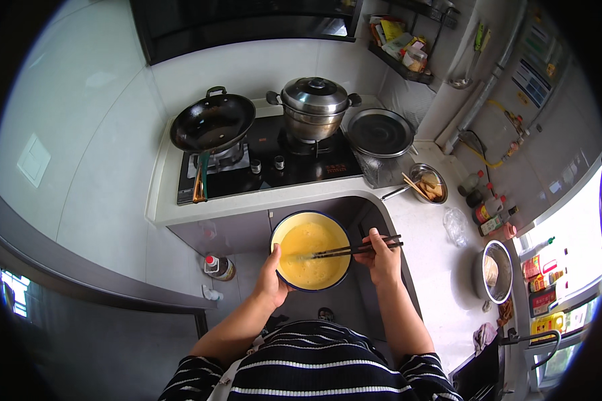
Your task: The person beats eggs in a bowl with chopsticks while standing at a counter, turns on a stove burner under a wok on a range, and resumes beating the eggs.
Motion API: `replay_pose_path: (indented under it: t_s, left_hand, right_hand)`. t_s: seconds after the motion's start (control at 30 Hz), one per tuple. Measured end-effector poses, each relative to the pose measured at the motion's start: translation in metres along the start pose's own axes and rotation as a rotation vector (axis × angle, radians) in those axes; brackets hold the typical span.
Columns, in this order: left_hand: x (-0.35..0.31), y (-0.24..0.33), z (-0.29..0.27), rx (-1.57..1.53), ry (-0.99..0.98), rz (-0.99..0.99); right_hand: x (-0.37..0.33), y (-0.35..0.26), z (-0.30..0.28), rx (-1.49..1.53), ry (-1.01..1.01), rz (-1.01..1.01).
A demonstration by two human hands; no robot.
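A narrow kitchen corner with white walls holds a black gas hob [267, 167] carrying a dark wok [213, 123] and a lidded steel pot [314, 107]; a pale counter [435, 267] runs down the right side. In front of the hob, held in the air over the floor, is a round bowl [311, 251] of beaten yellow egg. The left hand [271, 279] grips the bowl's rim from the lower left, fingers curled around it, forearm rising from below. The right hand [381, 257] has its fingers pinched on a pair of dark chopsticks [354, 250], whose tips dip into the egg.
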State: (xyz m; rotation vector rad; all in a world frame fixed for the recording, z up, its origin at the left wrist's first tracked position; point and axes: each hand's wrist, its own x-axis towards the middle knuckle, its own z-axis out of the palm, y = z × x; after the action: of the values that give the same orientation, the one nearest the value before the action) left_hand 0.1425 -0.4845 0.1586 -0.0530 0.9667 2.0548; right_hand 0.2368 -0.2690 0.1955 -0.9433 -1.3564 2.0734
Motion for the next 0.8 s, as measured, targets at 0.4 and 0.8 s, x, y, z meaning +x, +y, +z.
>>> replay_pose_path:
  t_s: [0.4,0.8]
  left_hand:
    - [-0.003,-0.016,0.006,-0.038,0.004,0.035]
    - [-0.004,-0.025,0.013,-0.021,0.033,0.065]
  right_hand:
    - [0.017,-0.029,-0.020,-0.190,-0.098,-0.198]
    - [0.005,-0.030,-0.023,0.119,0.005,-0.188]
